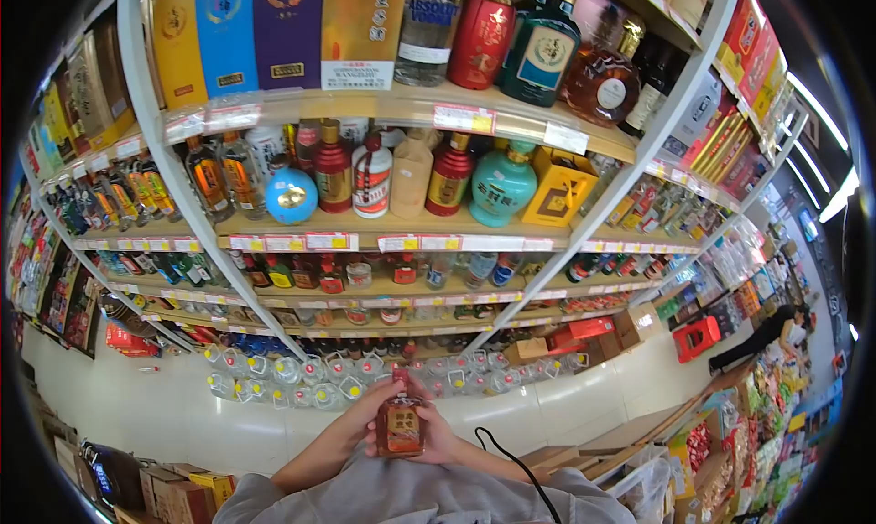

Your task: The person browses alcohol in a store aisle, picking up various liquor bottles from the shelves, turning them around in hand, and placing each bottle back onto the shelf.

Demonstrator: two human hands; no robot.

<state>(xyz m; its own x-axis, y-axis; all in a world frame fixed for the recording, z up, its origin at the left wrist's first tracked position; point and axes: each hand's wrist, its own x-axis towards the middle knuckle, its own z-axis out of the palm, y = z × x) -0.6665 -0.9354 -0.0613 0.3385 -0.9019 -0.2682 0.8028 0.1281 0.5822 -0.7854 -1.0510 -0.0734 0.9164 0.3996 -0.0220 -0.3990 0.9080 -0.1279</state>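
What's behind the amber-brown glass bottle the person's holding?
Beyond the amber-brown glass bottle, clear plastic jugs stand on the pale floor. The left hand and right hand hold it, and whatever sits directly behind its body is covered, so I can't tell.

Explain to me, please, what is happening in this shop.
A person in a grey shirt holds a liquor bottle, its gold label facing the camera. The left hand is near the cap, the right hand lower along the side. In front are store shelves of bottles, with plastic jugs below.
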